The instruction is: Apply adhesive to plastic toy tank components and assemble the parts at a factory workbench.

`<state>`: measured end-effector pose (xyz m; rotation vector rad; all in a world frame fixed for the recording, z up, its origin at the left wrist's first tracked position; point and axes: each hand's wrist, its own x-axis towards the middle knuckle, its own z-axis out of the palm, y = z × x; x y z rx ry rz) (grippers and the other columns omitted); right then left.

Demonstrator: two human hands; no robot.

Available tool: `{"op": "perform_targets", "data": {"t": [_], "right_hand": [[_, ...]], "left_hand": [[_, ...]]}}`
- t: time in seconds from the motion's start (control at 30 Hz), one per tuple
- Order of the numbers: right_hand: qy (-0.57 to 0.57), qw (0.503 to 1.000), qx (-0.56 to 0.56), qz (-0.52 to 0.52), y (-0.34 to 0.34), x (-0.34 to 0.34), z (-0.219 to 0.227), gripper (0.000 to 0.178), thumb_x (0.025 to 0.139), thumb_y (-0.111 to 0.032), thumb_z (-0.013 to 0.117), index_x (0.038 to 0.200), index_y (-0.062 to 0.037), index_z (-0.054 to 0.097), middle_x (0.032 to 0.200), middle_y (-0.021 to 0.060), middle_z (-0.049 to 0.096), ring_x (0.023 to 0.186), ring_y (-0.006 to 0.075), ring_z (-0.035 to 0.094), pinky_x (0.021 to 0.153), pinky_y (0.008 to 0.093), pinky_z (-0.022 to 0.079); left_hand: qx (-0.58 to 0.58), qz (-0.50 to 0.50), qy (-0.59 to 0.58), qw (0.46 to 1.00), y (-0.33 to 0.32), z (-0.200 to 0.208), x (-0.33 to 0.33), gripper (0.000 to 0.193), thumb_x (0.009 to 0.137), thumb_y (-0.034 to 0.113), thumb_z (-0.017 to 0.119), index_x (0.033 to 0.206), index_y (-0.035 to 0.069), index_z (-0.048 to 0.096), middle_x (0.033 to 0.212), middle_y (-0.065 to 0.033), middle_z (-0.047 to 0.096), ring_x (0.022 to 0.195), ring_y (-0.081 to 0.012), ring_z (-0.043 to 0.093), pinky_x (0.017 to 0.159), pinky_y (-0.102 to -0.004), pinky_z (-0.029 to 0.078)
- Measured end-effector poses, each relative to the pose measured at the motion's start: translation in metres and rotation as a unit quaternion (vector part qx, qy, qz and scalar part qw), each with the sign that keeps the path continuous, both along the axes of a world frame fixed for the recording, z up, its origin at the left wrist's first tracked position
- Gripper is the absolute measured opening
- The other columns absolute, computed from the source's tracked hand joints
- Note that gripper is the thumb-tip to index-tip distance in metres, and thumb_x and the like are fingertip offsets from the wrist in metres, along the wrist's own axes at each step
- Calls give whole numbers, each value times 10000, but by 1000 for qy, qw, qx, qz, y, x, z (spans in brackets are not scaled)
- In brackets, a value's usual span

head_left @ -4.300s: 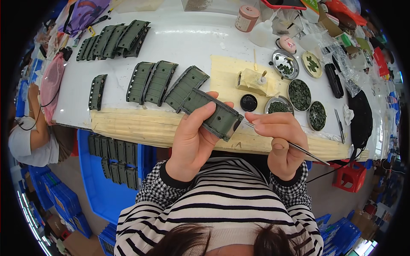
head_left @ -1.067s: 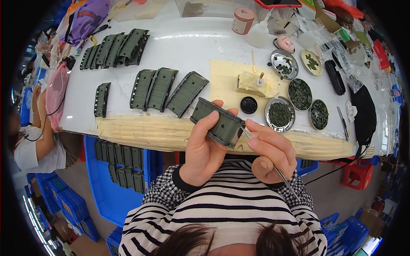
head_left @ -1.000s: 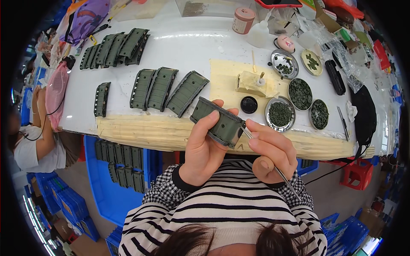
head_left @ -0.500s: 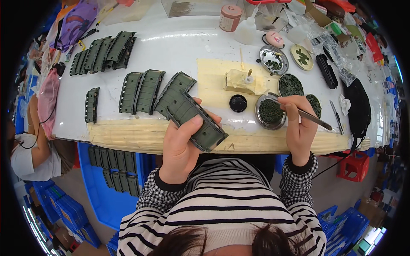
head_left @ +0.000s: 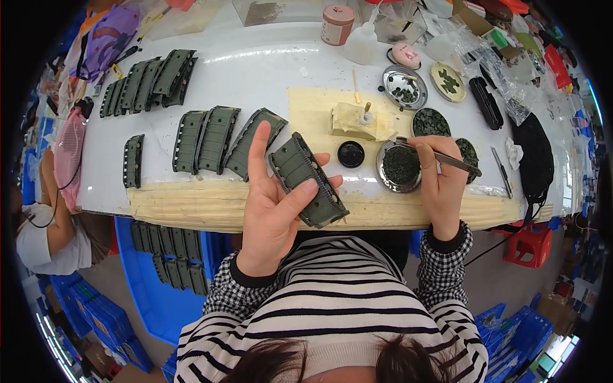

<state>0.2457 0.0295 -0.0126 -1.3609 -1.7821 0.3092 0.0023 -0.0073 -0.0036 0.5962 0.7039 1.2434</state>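
Note:
Between the thumb and fingers of my left hand (head_left: 265, 220) is a dark green ribbed panel (head_left: 301, 175) with dark edging, tilted above the table's front edge. The index finger of that hand points up, off the panel. My right hand (head_left: 442, 191) pinches metal tweezers (head_left: 458, 162); their tip end is at the far rim of a round metal dish (head_left: 385, 181). Small dark green bits (head_left: 400, 166) fill that dish. Just left of it is a small black round pot (head_left: 350, 154). More green panels (head_left: 217, 140) lie on the table to the left.
A taped block (head_left: 350, 121) with an upright peg stands beyond the pot. Other dishes (head_left: 430, 122) of green pieces, a squeeze bottle (head_left: 362, 46) and a pink tin (head_left: 337, 25) are farther back. Below the table at left, a blue bin (head_left: 153, 297) holds several panels. Someone sits far left.
My left hand has tilted the panel steeper and away from the panels on the table, and its index finger has lifted. The tweezers in my right hand now lie more level over the dish.

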Motion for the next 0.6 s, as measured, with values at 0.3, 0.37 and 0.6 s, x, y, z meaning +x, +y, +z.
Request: {"op": "perform_targets", "data": {"t": [0.3,0.37,0.6], "right_hand": [[-7,1000,0,3,2,-1,-1,135,906,-114,604,881,1,670,812,105,643,739,261,563,670,347,437],[-8,1000,1,6,3,-2,-2,135,905,-112,604,879,1,671,810,107,642,737,263,564,668,346,439],[87,996,2,36,-5,-4,7,157,927,-116,576,898,6,671,831,95,650,745,218,565,676,322,438]], "left_hand": [[18,-9,27,999,-2,-5,2,304,976,85,465,1277,69,425,1319,-202,489,1045,-310,642,855,-405,571],[15,-16,36,999,-3,-7,2,201,995,126,448,1176,45,480,1322,-192,489,1050,-314,640,855,-407,570],[11,-75,25,997,0,-5,6,187,1026,209,403,1015,40,482,1298,-190,494,1041,-306,643,848,-404,573]]}}
